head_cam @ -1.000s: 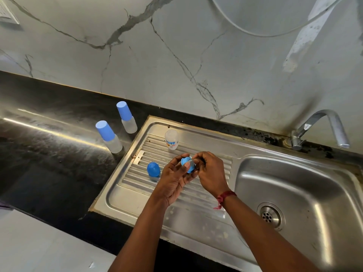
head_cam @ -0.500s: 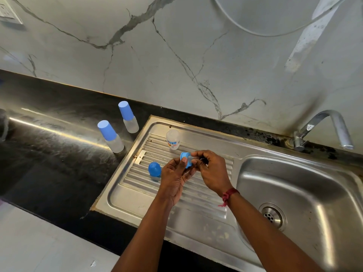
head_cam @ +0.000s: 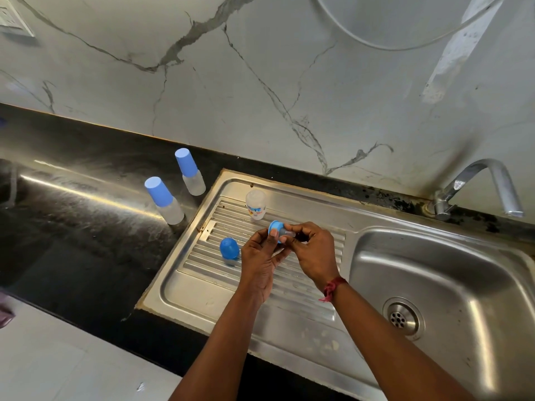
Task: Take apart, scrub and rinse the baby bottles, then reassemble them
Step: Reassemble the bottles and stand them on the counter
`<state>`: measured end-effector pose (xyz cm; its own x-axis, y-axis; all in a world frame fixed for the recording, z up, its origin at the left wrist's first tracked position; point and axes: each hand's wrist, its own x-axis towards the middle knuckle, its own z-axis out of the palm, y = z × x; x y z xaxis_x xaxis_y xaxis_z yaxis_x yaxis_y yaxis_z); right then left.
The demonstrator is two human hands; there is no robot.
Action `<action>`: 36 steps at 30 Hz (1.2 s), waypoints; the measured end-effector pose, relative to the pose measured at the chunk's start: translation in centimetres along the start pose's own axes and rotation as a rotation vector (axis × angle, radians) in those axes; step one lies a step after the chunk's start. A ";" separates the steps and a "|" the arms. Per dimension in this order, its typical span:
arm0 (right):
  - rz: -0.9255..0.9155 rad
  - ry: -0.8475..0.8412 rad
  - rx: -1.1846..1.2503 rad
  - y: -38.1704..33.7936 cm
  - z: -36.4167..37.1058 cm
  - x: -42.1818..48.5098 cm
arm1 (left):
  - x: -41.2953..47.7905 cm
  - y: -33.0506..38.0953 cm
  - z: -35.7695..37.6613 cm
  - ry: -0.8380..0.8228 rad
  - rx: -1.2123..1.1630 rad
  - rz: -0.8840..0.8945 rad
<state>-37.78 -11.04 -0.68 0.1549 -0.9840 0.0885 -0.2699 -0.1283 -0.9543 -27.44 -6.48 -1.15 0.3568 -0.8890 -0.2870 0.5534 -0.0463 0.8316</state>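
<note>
Over drainboard (head_cam: 202, 273), nipple (head_cam: 287, 233) pinched in right grip (head_cam: 312, 250)

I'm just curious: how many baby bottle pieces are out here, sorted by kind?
Capped bottles on the counter: 2
Open bottle on the drainboard: 1
Loose blue cap on the drainboard: 1
Blue ring, held by the left hand: 1
Clear teat, pinched by the right hand: 1
Total: 6
</note>
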 end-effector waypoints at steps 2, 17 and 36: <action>-0.035 0.050 -0.028 0.0 0.2 -0.1 | -0.1 -0.1 0.1 0.014 -0.014 0.000; -0.334 0.216 -0.331 -0.3 2.0 -2.0 | -0.3 0.1 1.8 0.160 -0.015 -0.020; -0.306 0.301 -0.211 -0.5 2.6 -2.1 | -0.1 -0.3 3.1 0.288 0.082 -0.013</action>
<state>-35.48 -8.61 -1.11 -0.0168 -0.8849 0.4654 -0.4465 -0.4099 -0.7954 -29.97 -7.74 0.07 0.5553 -0.7229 -0.4111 0.5008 -0.1040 0.8593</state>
